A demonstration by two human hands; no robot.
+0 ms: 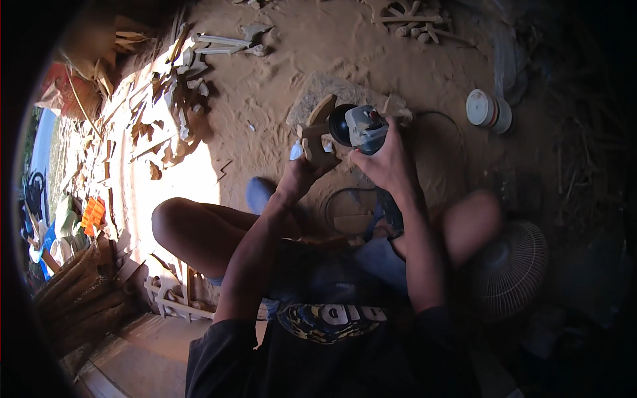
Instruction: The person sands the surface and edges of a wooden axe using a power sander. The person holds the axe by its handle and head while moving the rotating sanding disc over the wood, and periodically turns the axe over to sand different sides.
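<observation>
Left hand [304,174]: closed round the lower end of a pale, curved wooden piece with a blocky side arm [310,131], fingers bare.
Right hand [390,158]: wrapped round a grey-and-dark handheld power tool [366,130].
Wooden piece: held up in front of the crossed legs, above a flat greyish slab [304,99] on the dusty brown floor [259,86].
Round black disc [340,125]: at the tool's left end, right beside the wood; contact and spin cannot be told.
Kick risk: a disc edge snagging the wood's corner could wrench the piece from the one hand steadying it.
Finger risk: the left grip sits near the disc, so a slip could bring skin against it.
Cable risk: a black cable loop [345,190] lies by the legs and could catch if tugged.
</observation>
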